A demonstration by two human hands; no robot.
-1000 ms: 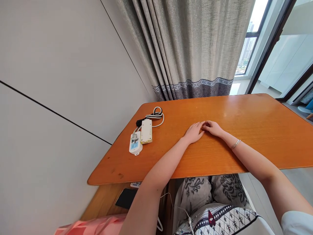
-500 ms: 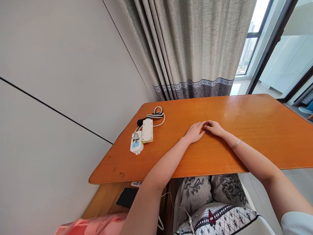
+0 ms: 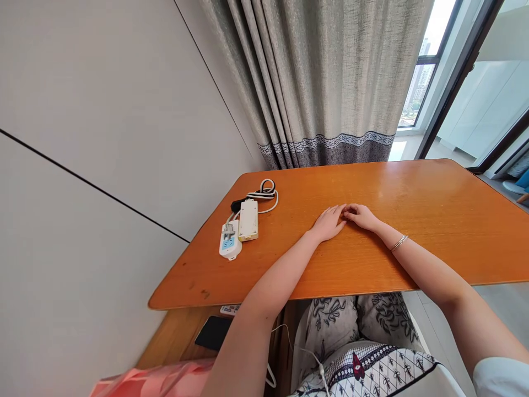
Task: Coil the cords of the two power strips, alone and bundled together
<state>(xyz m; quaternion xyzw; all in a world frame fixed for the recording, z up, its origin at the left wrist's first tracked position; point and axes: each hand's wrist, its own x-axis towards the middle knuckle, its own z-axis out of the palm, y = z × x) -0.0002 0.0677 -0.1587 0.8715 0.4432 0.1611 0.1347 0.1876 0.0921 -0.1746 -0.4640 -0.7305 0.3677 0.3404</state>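
My left hand (image 3: pixel 329 223) lies flat on the orange-brown wooden table (image 3: pixel 397 193), its fingers stretched out and its thumb apart, holding nothing. Its fingertips meet those of my right hand (image 3: pixel 361 216), which rests on its side with the fingers bent; whether anything is between them is hidden. A thin bracelet circles my right wrist. To the left on the tabletop are a white power strip (image 3: pixel 230 240) with a plug in it and a white box-like block (image 3: pixel 248 220) right beside it. Grey and black cables (image 3: pixel 264 194) lie coiled behind them.
A grey curtain (image 3: pixel 330 82) hangs beyond the table's far edge, and a pale wall (image 3: pixel 103 110) runs along the left. Below the near edge are a dark phone-like slab (image 3: pixel 214 332), a pink bag (image 3: pixel 165 380) and a white cable (image 3: pixel 308 351).
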